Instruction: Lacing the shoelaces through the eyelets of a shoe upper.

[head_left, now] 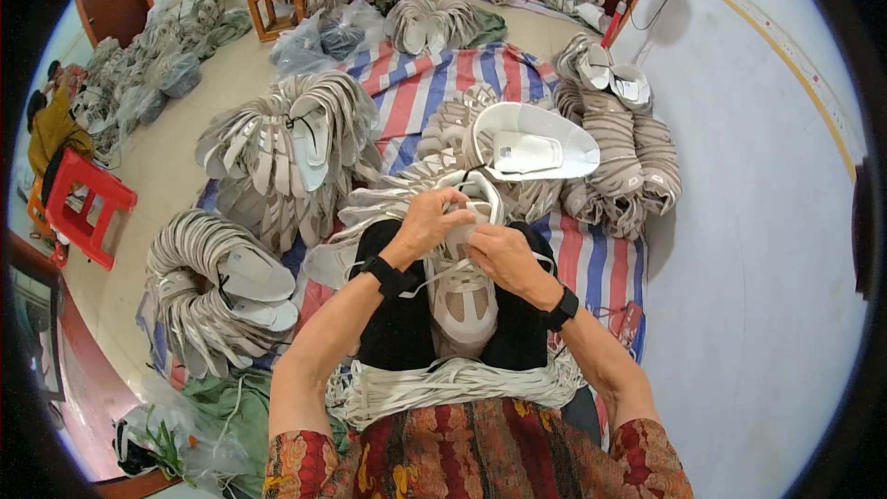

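Note:
A beige and white shoe upper (465, 307) is held between my knees, its toe toward me. A white shoelace (450, 270) runs across it, with loose ends out to both sides. My left hand (427, 229) is closed at the upper's tongue and collar, thumb and fingers pinched near the top eyelets. Just beside it, my right hand (505, 256) pinches the lace at the right eyelet edge; its fingertips are partly hidden. A heap of white laces (453, 383) lies across my lap. Beyond my hands, a pale shoe piece (540, 141) rests on stacked uppers.
Bundles of uppers tied with black cord (277, 134) stand at left, another curved bundle (217, 286) nearer me. More stacks (614, 143) lean by the white wall at right. A striped sheet (407, 92) covers the floor. A red stool (85, 208) stands far left.

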A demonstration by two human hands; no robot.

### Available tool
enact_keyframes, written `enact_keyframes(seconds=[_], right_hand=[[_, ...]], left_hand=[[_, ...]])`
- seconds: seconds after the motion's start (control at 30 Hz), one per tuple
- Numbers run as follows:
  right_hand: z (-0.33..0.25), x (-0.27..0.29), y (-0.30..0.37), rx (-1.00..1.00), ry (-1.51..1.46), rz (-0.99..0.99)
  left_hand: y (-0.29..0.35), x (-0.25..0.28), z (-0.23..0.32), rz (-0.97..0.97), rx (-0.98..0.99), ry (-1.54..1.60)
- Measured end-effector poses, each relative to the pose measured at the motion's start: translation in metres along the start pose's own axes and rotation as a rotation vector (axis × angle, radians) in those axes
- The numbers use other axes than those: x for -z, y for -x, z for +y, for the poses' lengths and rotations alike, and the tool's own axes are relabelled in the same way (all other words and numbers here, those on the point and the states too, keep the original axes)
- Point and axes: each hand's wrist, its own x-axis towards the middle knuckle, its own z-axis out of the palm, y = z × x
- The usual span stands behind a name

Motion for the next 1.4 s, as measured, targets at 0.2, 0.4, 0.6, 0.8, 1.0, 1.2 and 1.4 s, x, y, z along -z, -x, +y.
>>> enact_keyframes(seconds=[0.2,0.4,0.6,0.8,1.0,1.2,1.4], right_hand=[[-0.012,-0.005,0.002,-0.100,-0.058,0.058],[-0.016,-0.012,0.007,-0.386,-0.198,0.197],[-0.023,-0.018,0.000,-0.267,-0.194,0.237],[-0.028,-0.007,0.001,-0.033,0.080,0.233],[-0.026,-0.013,-0.003,0.203,0.459,0.098],[-0.025,-0.015,-0.016,0.377,0.784,-0.163],[-0.077,-0.008,-0.019,0.675,0.175,0.002]], left_hand=[[0.001,0.009,0.002,-0.031,0.090,-0.015],[0.001,0.005,0.000,-0.003,0.068,0.059],[0.001,0.007,0.001,-0.044,0.114,0.054],[0.001,0.006,-0.002,-0.011,0.091,0.027],[-0.006,0.006,-0.003,0.005,0.042,0.008],[-0.007,0.006,-0.006,-0.021,0.000,-0.054],[0.000,0.015,-0.005,-0.039,0.117,0.383]])
